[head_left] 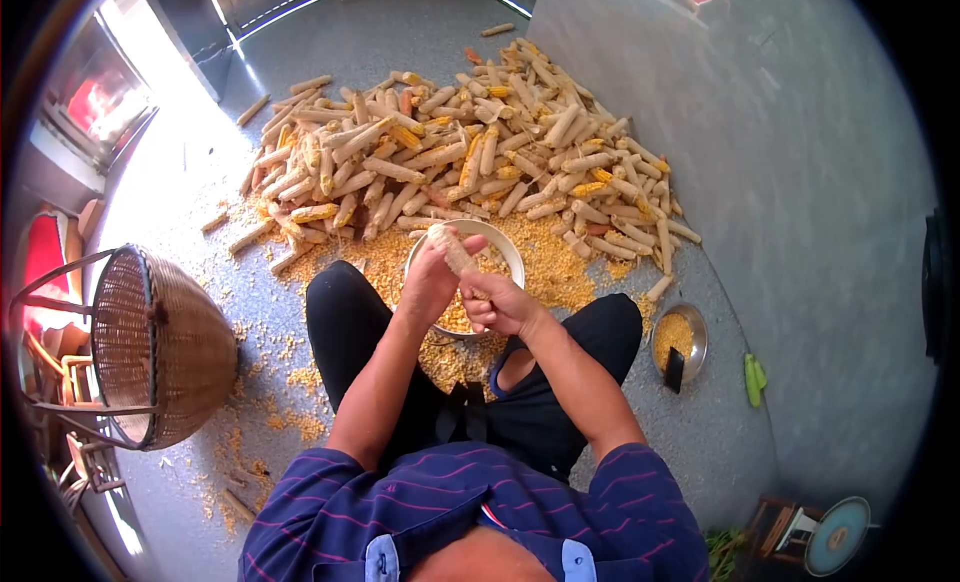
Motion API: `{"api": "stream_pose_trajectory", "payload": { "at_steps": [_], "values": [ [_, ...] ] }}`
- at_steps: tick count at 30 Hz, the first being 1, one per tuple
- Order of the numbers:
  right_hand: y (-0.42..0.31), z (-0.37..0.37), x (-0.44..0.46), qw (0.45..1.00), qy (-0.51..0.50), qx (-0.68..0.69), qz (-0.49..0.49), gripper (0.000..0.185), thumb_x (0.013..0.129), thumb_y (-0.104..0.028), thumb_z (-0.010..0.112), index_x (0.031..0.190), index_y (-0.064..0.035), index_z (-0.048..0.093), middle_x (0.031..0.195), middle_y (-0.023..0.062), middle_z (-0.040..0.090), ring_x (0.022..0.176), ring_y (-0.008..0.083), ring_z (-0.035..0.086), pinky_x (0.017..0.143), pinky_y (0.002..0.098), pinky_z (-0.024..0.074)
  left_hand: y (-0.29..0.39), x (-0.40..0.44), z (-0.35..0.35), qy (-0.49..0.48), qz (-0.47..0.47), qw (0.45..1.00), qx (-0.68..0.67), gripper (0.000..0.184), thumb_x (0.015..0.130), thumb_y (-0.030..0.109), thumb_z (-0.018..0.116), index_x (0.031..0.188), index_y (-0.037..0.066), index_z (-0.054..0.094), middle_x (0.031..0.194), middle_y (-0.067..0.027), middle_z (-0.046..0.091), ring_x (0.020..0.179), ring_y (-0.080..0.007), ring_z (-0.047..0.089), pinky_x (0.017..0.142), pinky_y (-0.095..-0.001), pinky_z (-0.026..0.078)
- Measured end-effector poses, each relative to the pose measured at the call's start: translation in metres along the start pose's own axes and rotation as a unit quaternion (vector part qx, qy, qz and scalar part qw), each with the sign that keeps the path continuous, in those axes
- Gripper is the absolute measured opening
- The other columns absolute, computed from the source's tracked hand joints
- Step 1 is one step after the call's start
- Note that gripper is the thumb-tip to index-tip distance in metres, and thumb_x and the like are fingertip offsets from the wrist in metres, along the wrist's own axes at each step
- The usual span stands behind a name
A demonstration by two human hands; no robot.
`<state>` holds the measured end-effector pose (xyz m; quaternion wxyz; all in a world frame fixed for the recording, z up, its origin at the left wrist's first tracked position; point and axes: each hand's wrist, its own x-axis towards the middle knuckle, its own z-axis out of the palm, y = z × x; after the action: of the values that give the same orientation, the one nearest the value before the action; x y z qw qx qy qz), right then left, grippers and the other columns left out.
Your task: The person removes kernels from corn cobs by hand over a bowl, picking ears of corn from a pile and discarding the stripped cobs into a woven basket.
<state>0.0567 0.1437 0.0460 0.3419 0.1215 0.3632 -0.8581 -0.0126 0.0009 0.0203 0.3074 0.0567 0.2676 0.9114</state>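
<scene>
A pale, mostly stripped corn cob (455, 252) slants between my two hands over a white basin (516, 259). My left hand (428, 284) is closed about the cob's upper part. Around its lower end wrap the fingers of my right hand (505, 302). Yellow corn kernels (455, 320) lie in the basin under my hands, and more are scattered on the floor around it. Part of the basin is hidden by my hands and forearms. My knees are on either side of it.
Beyond the basin spreads a large heap of corn cobs (440, 157), a few with kernels left. A tall wicker basket (190, 347) stands at left. On the right are a metal bowl (697, 332) of kernels with a dark object in it, a green item (754, 380) and a grey wall.
</scene>
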Motion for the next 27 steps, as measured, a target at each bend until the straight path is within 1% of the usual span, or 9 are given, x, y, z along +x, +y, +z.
{"api": "stream_pose_trajectory", "payload": {
  "at_steps": [3,5,9,10,12,15,22,25,27],
  "values": [
    [0.011,-0.004,0.013,0.962,0.118,-0.246,0.026,0.035,0.091,-0.037,0.055,0.071,-0.0083,0.056,0.058,0.0045,0.056,0.043,0.018,0.053,0.053,0.0355,0.0524,-0.005,-0.002,-0.004,0.1,0.04,0.989,0.097,0.028,0.091,0.018,0.061,0.111,0.002,0.051,0.099,-0.0157,0.065,0.098,-0.0256,0.063,0.076,-0.0369,0.054],
    [0.019,0.005,0.013,0.655,0.319,-0.68,-0.085,0.026,0.084,-0.03,0.061,0.077,-0.0055,0.062,0.069,0.0137,0.065,0.065,0.0298,0.065,0.065,0.042,0.0526,-0.015,-0.006,-0.009,0.183,0.064,0.97,0.147,0.025,0.091,0.017,0.062,0.108,0.001,0.052,0.094,-0.014,0.065,0.085,-0.0249,0.067,0.074,-0.0357,0.056],
    [0.025,-0.006,0.013,0.58,0.356,-0.732,-0.033,0.02,0.081,-0.023,0.06,0.09,-0.0054,0.065,0.083,0.0168,0.067,0.081,0.0321,0.066,0.075,0.041,0.051,0.001,0.002,-0.021,0.274,0.086,0.942,0.171,0.025,0.091,0.02,0.06,0.105,0.002,0.05,0.088,-0.0117,0.063,0.074,-0.0255,0.067,0.064,-0.0362,0.056],
    [0.026,-0.017,0.017,0.578,0.352,-0.736,-0.034,0.02,0.081,-0.023,0.06,0.09,-0.0054,0.065,0.083,0.0168,0.067,0.081,0.0321,0.066,0.075,0.041,0.051,0.006,0.004,-0.023,0.305,0.091,0.935,0.155,0.029,0.09,0.021,0.065,0.104,0.002,0.05,0.086,-0.0102,0.063,0.071,-0.0245,0.067,0.061,-0.0345,0.057],
    [0.022,-0.023,0.022,0.8,0.307,-0.5,-0.123,0.023,0.082,-0.017,0.06,0.101,-0.0045,0.063,0.091,0.0161,0.068,0.084,0.0277,0.066,0.075,0.0378,0.0509,0.002,0.003,-0.021,0.312,0.103,0.935,0.134,0.029,0.088,0.02,0.068,0.102,0.002,0.049,0.085,-0.0099,0.062,0.068,-0.0244,0.067,0.057,-0.033,0.056],
    [0.021,-0.005,0.019,0.86,0.172,-0.365,-0.312,0.03,0.085,-0.009,0.063,0.113,-0.0012,0.057,0.094,0.0115,0.064,0.078,0.02,0.063,0.072,0.0331,0.0498,-0.003,-0.002,-0.027,0.308,0.1,0.938,0.126,0.029,0.087,0.018,0.068,0.101,0.003,0.048,0.087,-0.0114,0.063,0.069,-0.0236,0.067,0.058,-0.032,0.056],
    [0.014,-0.004,0.017,0.958,0.142,-0.166,-0.188,0.044,0.097,-0.032,0.052,0.119,0.0052,0.056,0.092,0.0133,0.064,0.057,0.0156,0.064,0.056,0.0263,0.0544,0.008,-0.002,-0.003,0.148,0.087,0.984,-0.038,0.019,0.084,0.009,0.054,0.101,0.001,0.052,0.098,-0.0119,0.063,0.096,-0.0246,0.06,0.093,-0.0382,0.047],
    [0.01,0.007,0.012,0.974,0.116,-0.091,-0.172,0.045,0.096,-0.03,0.055,0.124,0.0051,0.054,0.089,0.0126,0.065,0.058,0.0151,0.065,0.057,0.026,0.0549,0.014,-0.004,-0.002,0.135,0.114,0.978,-0.108,0.011,0.08,0.003,0.051,0.091,0.004,0.048,0.085,-0.0088,0.058,0.086,-0.0222,0.058,0.088,-0.0362,0.049],
    [0.011,0.014,0.015,0.919,0.14,-0.324,-0.174,0.038,0.095,-0.024,0.056,0.119,0.0054,0.057,0.084,0.0113,0.066,0.06,0.0162,0.066,0.057,0.026,0.0555,0.011,-0.003,-0.002,0.182,0.118,0.971,-0.104,0.011,0.077,0.006,0.05,0.087,0.007,0.046,0.074,-0.0047,0.05,0.072,-0.0198,0.053,0.075,-0.0333,0.048]
  ]
}}
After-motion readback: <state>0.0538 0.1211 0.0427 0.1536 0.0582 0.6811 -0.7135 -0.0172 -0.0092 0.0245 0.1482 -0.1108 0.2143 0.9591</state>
